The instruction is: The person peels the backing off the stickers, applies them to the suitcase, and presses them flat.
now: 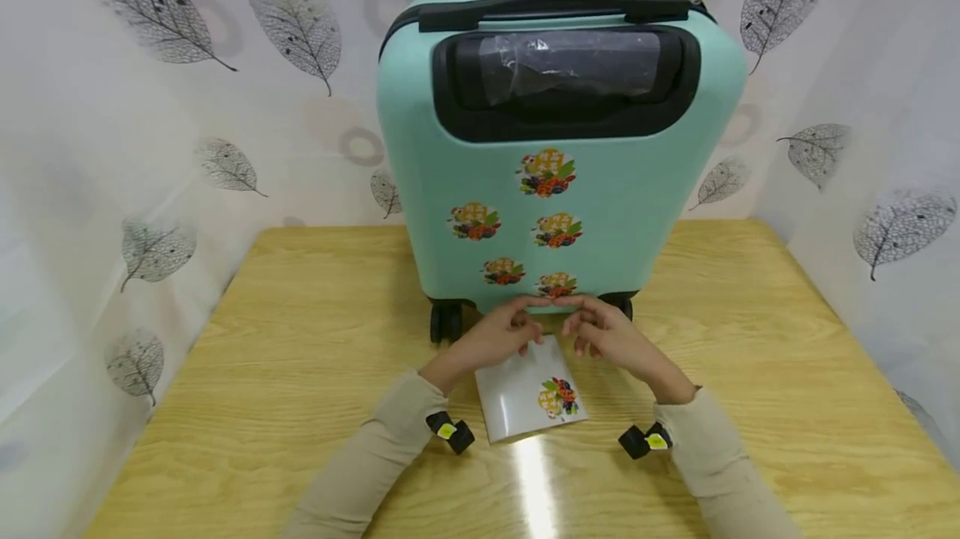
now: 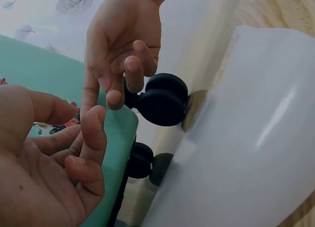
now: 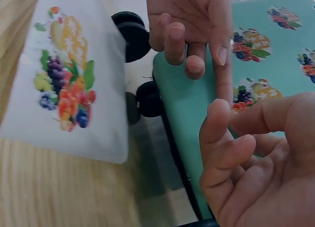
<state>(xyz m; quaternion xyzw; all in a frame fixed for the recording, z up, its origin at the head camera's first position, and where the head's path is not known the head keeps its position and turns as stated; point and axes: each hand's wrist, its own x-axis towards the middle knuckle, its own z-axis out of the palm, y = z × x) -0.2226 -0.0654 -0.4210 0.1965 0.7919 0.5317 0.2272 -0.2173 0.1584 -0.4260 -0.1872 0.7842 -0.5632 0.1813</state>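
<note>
A mint-green suitcase (image 1: 637, 189) stands upright at the back, with several round fruit stickers on its front. The lowest sticker (image 1: 557, 284) sits near the bottom edge. My left hand (image 1: 498, 332) reaches it from the left, index finger extended against its lower edge. From the other side my right hand (image 1: 611, 337) does the same, and the two index fingertips meet there. In the left wrist view, the other fingers of my left hand (image 2: 54, 173) bend loosely around nothing. A white glossy sheet (image 1: 517, 397) with one fruit sticker (image 3: 69, 74) lies below the hands.
Black wheels (image 1: 446, 322) support the suitcase on the wooden table (image 1: 300, 372). Its black top handle (image 1: 555, 4) and a plastic-wrapped pull handle (image 1: 570, 64) are above. Leaf-printed cloth (image 1: 247, 131) hangs behind and at both sides.
</note>
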